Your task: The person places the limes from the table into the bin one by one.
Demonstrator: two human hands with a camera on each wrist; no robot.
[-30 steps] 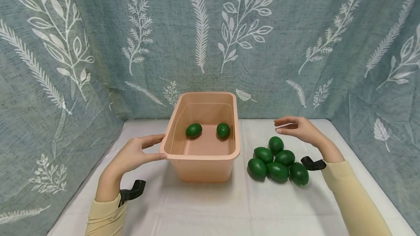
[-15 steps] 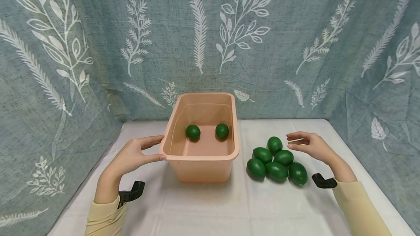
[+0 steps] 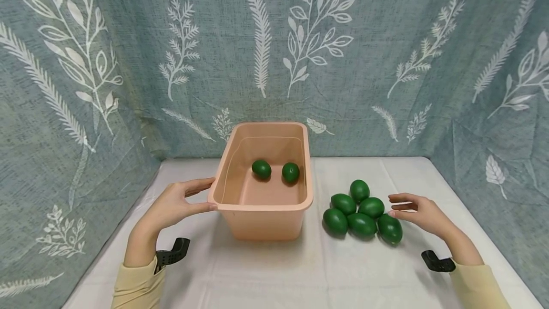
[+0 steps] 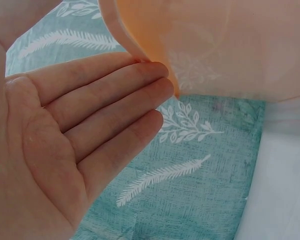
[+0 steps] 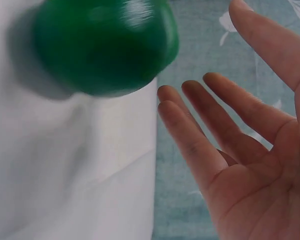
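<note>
A peach plastic tub (image 3: 262,221) stands on the white table with two green limes inside, one (image 3: 261,169) left of the other (image 3: 290,172). My left hand (image 3: 180,200) rests with straight fingers (image 4: 110,100) against the tub's left rim (image 4: 140,35). Several more limes lie in a heap (image 3: 362,212) right of the tub. My right hand (image 3: 418,211) hovers with spread fingers (image 5: 200,145) just right of the nearest lime (image 3: 390,228) and holds nothing. That lime (image 5: 102,47) fills the top of the right wrist view, blurred.
A teal cloth with white leaf prints (image 3: 274,51) walls the table at the back and both sides. White tablecloth (image 3: 309,275) lies in front of the tub and the limes. Black wrist mounts (image 3: 171,252) sit on both sleeves.
My right hand has dropped from above the lime heap down to its right side, close to the table. The left lime in the tub has rolled to the right. My left hand stays put.
</note>
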